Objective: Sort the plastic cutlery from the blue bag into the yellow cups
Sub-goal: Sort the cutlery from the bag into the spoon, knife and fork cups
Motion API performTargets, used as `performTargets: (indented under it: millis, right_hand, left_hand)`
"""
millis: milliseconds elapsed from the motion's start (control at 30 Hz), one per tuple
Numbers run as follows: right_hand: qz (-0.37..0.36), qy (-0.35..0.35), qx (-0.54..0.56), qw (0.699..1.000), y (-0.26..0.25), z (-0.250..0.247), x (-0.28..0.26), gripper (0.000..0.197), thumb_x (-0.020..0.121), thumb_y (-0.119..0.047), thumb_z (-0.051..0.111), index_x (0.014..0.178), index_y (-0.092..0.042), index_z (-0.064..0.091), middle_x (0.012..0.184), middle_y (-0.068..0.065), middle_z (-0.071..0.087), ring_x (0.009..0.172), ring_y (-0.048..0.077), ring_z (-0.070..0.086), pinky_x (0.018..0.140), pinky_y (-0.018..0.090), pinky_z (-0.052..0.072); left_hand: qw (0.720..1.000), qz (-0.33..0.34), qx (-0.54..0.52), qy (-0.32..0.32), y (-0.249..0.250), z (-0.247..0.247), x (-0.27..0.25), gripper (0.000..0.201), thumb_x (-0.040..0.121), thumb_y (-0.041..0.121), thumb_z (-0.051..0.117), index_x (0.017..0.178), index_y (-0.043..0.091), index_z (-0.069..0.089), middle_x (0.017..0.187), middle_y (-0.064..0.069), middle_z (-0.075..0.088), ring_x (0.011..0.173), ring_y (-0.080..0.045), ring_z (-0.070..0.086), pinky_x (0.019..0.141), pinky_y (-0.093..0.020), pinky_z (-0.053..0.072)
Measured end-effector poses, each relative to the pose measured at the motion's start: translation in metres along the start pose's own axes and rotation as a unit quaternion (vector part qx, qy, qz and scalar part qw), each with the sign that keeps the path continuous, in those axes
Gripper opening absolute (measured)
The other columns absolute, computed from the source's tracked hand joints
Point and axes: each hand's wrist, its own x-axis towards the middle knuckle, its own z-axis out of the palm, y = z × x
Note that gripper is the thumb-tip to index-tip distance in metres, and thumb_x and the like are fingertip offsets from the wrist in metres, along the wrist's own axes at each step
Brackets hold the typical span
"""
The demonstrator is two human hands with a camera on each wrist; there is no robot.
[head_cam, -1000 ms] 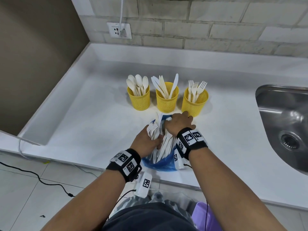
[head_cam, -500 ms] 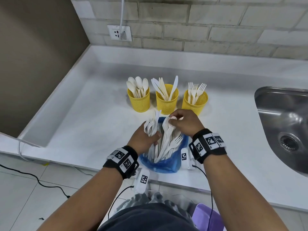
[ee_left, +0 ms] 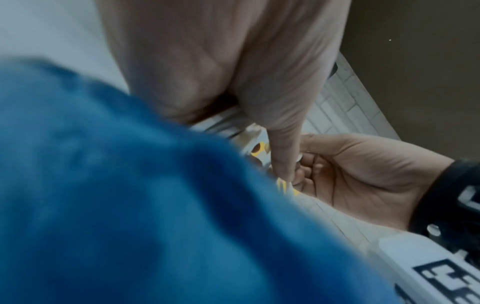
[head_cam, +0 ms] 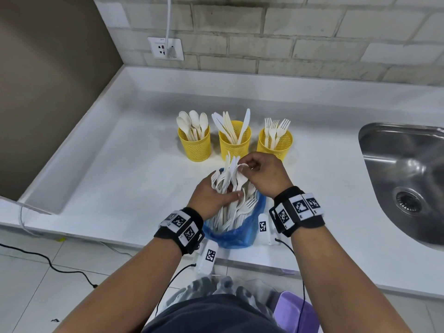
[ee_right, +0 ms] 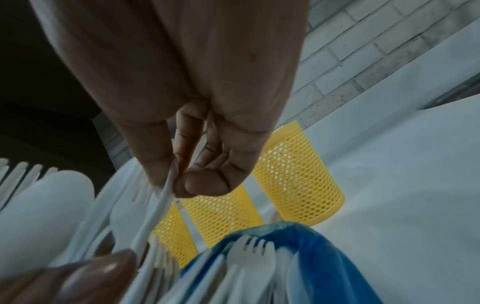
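White counter (head_cam: 120, 179) carries a blue bag (head_cam: 236, 233) at its front edge, full of plastic cutlery (head_cam: 236, 207). Behind it stand three yellow cups (head_cam: 235, 145) in a row. The left hand (head_cam: 211, 198) grips a bundle of cutlery; the right hand (head_cam: 264, 176) pinches one white piece (ee_right: 166, 192) between thumb and fingers.

Bag (head_cam: 236, 234) before three cups (head_cam: 235, 143) on counter (head_cam: 120, 179).
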Motion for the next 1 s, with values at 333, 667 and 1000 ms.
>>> performTargets:
  millis: [333,667,1000]
  right_hand:
    - [0.048,0.037,0.059,0.996,-0.006,-0.002,-0.014,0.009,0.084,-0.026,0.078,0.082,-0.023,0.070,0.075,-0.003,0.070,0.069,0.025,0.073,0.078,0.045,0.061]
    - [0.079,0.040,0.122,0.989,-0.008,-0.009,-0.028,0.009,0.092,-0.021,0.070,0.084,-0.017,0.070,0.077,-0.004,0.068,0.070,0.033,0.073,0.074,0.054,0.062]
    - [0.071,-0.101,0.068,0.990,-0.010,0.010,-0.064,0.026,0.090,-0.027,0.074,0.113,-0.019,0.065,0.098,-0.008,0.068,0.087,0.010,0.066,0.085,0.033,0.056]
  left_hand:
    - [1.000,0.014,0.010,-0.014,-0.002,0.008,0.001,0.057,0.067,0.024,0.095,0.118,0.027,0.068,0.109,0.008,0.077,0.103,-0.013,0.073,0.096,-0.036,0.055]
    - [1.000,0.017,0.023,0.012,-0.007,0.005,0.012,0.020,0.092,0.018,0.065,0.105,0.003,0.059,0.072,-0.014,0.071,0.065,-0.022,0.066,0.075,-0.043,0.057]
    - [0.982,0.052,-0.180,0.011,0.035,-0.004,0.003,0.018,0.097,0.020,0.068,0.104,0.005,0.062,0.075,-0.012,0.061,0.071,-0.025,0.061,0.081,-0.044,0.053]
